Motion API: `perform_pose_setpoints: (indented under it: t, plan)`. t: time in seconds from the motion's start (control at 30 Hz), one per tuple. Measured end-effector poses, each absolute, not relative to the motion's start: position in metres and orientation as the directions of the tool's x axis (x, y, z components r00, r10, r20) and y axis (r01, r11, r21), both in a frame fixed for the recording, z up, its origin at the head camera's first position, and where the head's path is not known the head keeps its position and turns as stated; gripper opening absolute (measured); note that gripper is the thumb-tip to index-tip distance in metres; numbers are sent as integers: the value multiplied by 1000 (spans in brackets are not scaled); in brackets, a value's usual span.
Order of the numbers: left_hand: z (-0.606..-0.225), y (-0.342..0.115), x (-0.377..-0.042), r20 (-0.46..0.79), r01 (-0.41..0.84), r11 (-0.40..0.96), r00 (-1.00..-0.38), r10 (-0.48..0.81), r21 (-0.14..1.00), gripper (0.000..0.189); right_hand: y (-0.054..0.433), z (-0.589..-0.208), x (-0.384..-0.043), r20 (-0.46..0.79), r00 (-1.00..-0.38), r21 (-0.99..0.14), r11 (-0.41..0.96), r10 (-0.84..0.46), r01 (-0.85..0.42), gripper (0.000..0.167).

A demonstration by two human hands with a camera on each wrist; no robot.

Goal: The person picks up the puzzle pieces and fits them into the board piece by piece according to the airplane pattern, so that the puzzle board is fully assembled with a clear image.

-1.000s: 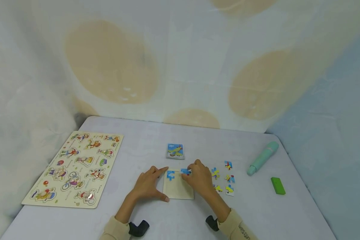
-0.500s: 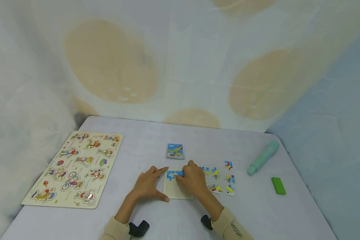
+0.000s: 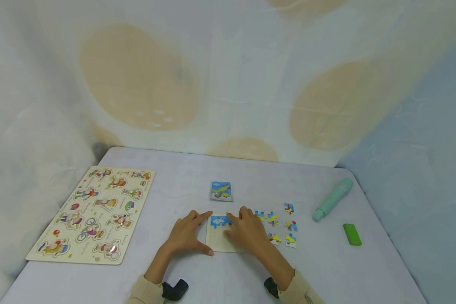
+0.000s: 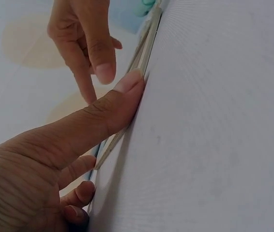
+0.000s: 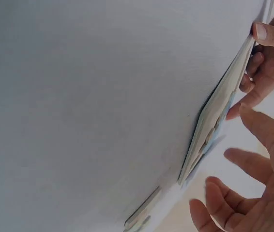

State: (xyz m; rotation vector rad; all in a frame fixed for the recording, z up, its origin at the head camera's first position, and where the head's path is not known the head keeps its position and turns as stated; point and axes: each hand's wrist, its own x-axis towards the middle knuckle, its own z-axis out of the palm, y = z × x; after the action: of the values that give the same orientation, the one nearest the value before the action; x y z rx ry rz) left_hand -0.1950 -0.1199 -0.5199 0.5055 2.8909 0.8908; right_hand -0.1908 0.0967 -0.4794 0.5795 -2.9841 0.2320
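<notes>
At lower centre, I see the left hand (image 3: 188, 234), fingers spread against the board (image 3: 219, 242), probably bracing it while the right hand (image 3: 248, 230), fingers apart, reaches over the pieces (image 3: 218, 221).

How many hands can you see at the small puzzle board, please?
2: the left hand at the left edge of the small puzzle board, the right hand over its right part.
</notes>
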Motion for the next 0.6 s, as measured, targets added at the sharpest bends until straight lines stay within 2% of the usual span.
perform_pose_setpoints:
  t: [0.27, 0.6]
  plan:
    - [-521, -120, -196, 8, 269, 779, -947, 321, 566, 111, 100, -483, -181, 40, -893, -20, 893, -449, -450, 56]
    - [-521, -119, -196, -4, 255, 782, -950, 312, 568, 111, 95, -485, -177, 41, -885, 7, 886, -464, -464, 56]
